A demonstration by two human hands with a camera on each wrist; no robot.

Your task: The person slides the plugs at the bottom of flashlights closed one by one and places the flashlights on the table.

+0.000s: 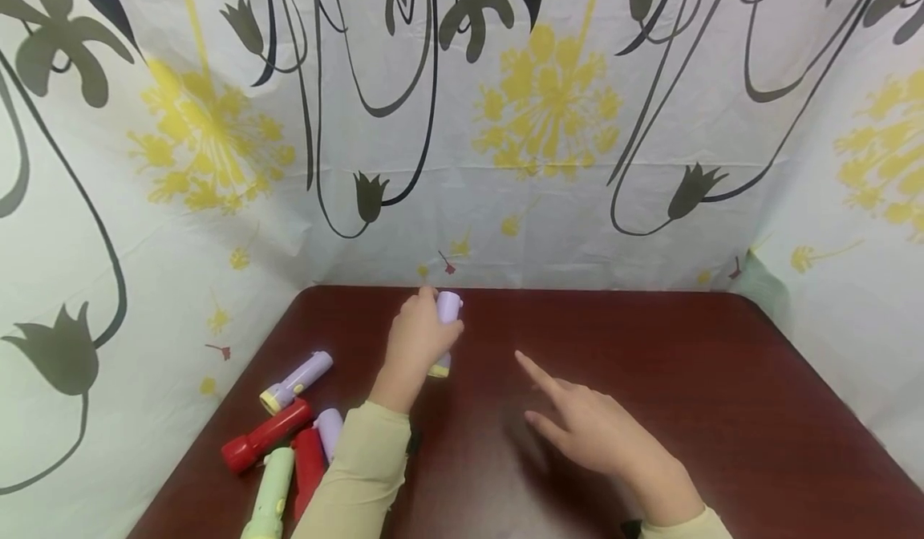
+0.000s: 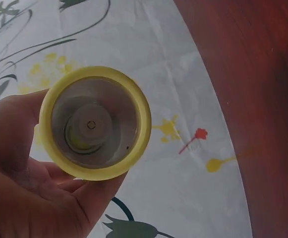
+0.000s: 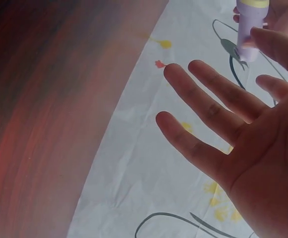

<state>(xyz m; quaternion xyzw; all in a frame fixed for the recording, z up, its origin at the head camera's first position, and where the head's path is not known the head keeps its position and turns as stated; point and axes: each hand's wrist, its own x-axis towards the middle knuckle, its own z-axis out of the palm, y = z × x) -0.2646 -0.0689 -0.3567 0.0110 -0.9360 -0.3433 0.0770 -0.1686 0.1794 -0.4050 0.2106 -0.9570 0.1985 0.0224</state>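
My left hand (image 1: 421,330) grips a lilac flashlight (image 1: 448,306) near the back of the table, its yellow-rimmed head pointing down toward me. In the left wrist view the clear lens and yellow rim of that flashlight (image 2: 95,171) face the camera, with the fingers of my left hand (image 2: 59,198) curled round the body behind. To the right of it, my right hand (image 1: 599,427) hovers over the table with fingers spread and nothing in it. The right wrist view shows my right hand's palm (image 3: 267,173) and, beyond the thumb, the held lilac flashlight (image 3: 252,29).
On the left of the dark red table (image 1: 650,354) lie another lilac flashlight (image 1: 303,376), a red one (image 1: 267,435), a second red one (image 1: 309,463), a partly hidden lilac one (image 1: 330,431) and a pale green one (image 1: 274,487). Patterned cloth (image 1: 520,226) hangs behind the table.
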